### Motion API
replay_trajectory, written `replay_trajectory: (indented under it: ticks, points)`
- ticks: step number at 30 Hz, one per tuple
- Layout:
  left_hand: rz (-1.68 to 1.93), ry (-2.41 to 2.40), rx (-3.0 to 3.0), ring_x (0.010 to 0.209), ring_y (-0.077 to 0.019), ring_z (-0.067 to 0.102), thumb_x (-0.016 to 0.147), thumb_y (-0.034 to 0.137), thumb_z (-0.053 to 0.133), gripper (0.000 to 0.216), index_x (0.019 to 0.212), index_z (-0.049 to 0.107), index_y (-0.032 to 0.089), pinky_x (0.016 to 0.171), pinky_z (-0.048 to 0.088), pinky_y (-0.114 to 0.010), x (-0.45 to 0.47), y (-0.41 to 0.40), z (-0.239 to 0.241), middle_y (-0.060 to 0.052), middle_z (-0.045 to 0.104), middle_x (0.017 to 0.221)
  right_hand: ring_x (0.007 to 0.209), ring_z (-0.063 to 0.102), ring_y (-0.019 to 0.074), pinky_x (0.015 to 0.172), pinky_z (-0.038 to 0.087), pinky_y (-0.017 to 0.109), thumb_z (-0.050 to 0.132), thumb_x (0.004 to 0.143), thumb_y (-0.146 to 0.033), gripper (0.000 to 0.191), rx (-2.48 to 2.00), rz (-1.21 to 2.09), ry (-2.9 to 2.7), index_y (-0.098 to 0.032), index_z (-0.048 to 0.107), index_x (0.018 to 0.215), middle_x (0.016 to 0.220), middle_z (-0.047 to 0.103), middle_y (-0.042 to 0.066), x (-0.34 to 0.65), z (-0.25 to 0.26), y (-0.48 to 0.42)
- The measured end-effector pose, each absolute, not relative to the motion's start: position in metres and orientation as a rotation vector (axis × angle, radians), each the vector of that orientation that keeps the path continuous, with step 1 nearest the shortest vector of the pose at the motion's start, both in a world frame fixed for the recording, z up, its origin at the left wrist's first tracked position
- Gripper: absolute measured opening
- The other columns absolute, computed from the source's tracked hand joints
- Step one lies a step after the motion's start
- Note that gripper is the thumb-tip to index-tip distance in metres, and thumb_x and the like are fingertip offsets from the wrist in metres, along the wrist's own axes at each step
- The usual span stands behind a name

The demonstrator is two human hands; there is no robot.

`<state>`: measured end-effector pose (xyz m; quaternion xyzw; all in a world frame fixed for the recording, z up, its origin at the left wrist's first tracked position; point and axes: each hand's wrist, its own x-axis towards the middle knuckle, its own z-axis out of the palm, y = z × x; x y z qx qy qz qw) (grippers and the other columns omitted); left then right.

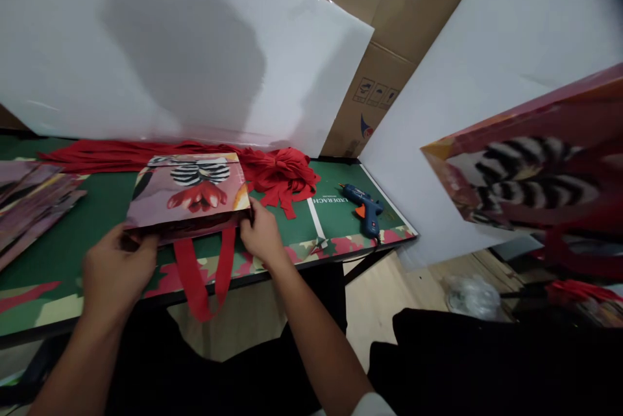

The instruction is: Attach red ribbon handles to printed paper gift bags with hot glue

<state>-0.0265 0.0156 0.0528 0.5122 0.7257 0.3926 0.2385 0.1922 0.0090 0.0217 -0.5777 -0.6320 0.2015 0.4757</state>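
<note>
A printed gift bag (199,189), pinkish with black-and-white stripes and red shapes, lies on its side on the green table with its opening facing me. Its red ribbon handle (197,283) hangs over the table's front edge. At the bag's left front corner, my left hand (117,267) grips the edge, thumb on the outside and fingers partly hidden. My right hand (263,231) holds the right front corner of the opening. Behind the bag lie long red ribbon strips (107,155) and a bundled heap of red ribbon (285,176).
A blue glue gun (364,207) with an orange trigger rests at the table's right end. Flat printed pieces (34,202) are stacked at the left. White boards (195,46) and a cardboard box (372,88) stand behind. Another printed bag (535,163) is at the right.
</note>
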Motion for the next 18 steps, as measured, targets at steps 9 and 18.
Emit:
replay_trajectory:
  ticks: [9,18]
  points:
    - [1.307,1.767,1.426,0.059,-0.0157,0.049,0.069,0.037,0.069,0.018,0.071,0.06,0.021,0.057,0.036,-0.026,-0.031,0.018,0.042,0.004,0.055,0.058,0.12,0.076,0.0272,0.109,0.057,0.038,0.053,0.088,-0.002,0.059,-1.36,0.502,-1.516,-0.017,0.066,0.144,0.135,0.078,0.011,0.194,0.017,0.009]
    - [1.548,1.364,1.15,0.062,-0.016,0.068,0.057,0.038,0.073,0.062,0.114,0.074,0.014,0.056,0.057,-0.026,-0.029,0.027,0.022,-0.012,0.08,0.111,0.115,0.077,0.0295,0.101,0.06,0.04,0.055,0.09,-0.013,0.053,-1.311,0.543,-1.459,-0.017,0.065,0.143,0.131,0.079,0.012,0.198,0.007,0.01]
